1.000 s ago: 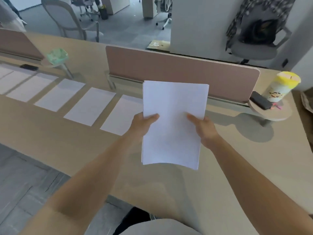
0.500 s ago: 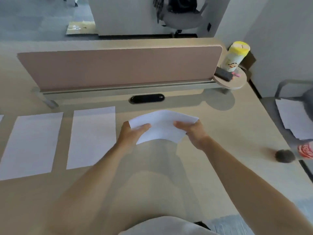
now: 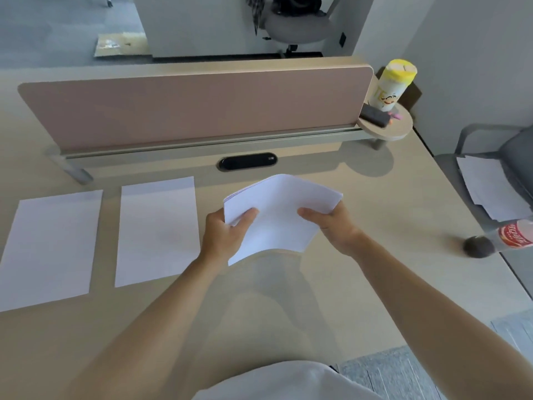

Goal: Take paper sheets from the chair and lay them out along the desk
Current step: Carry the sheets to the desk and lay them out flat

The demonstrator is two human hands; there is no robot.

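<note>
left hand (image 3: 222, 238) + right hand (image 3: 331, 223): fingers (image 3: 245, 216) grasp paper stack (image 3: 277, 215) | bottle (image 3: 516, 236): red label, white script unreadable

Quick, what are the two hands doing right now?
Left hand: holding the left side of the paper stack, thumb on top.
Right hand: holding the stack's right side, thumb on top.
</note>
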